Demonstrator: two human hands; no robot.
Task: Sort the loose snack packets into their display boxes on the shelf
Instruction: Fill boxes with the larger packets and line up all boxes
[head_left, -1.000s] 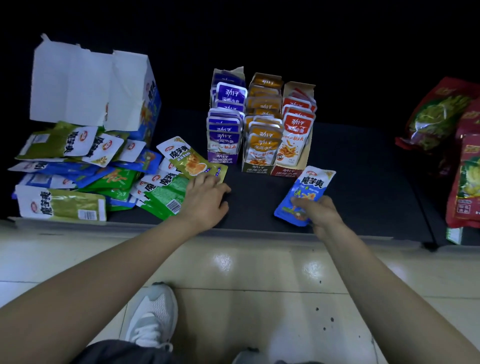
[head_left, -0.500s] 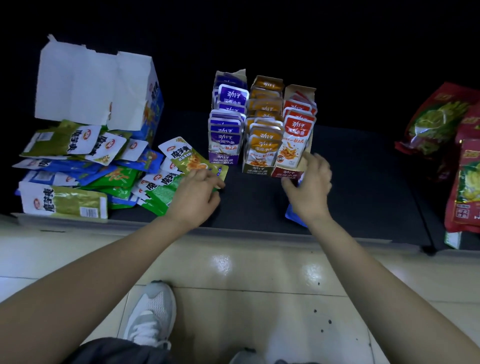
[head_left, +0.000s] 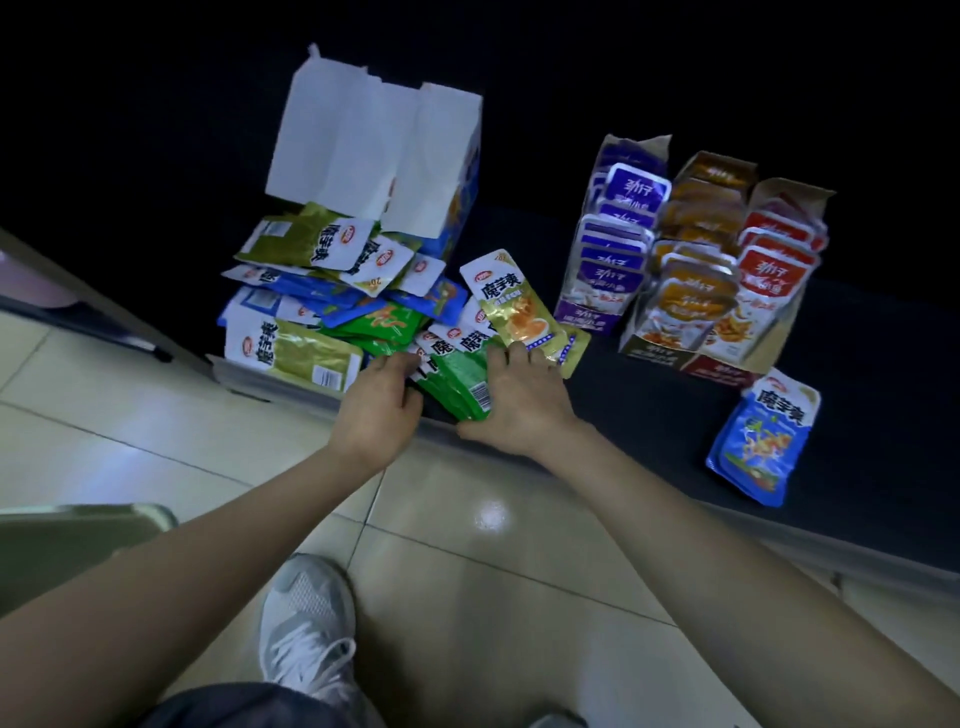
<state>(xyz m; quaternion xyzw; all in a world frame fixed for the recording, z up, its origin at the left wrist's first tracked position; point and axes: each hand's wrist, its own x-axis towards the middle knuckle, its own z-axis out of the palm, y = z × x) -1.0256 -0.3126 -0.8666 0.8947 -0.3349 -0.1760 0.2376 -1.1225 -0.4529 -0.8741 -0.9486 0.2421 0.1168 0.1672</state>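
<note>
A stack of green packets (head_left: 460, 382) lies at the shelf's front edge, between my two hands. My left hand (head_left: 382, 402) pinches the stack's left end between thumb and fingers. My right hand (head_left: 522, 402) lies over its right side, fingers spread on top and touching the lower end of an olive-gold packet (head_left: 519, 306). A loose pile of olive, blue and green packets (head_left: 322, 291) spreads to the left. One blue packet (head_left: 761, 439) lies alone on the dark shelf (head_left: 649, 415) at the right. Three filled display boxes stand behind: purple (head_left: 605, 260), orange (head_left: 685, 280), red (head_left: 774, 275).
A tall white carton (head_left: 374, 150) with its flaps open stands behind the loose pile. The tiled floor (head_left: 467, 545) and my grey shoe (head_left: 306, 623) are below the shelf edge. A metal surface (head_left: 62, 545) shows at the lower left.
My right hand left the blue packet on the shelf and moved left onto the green packets. My left hand shifted to the stack's left end. The view turned left.
</note>
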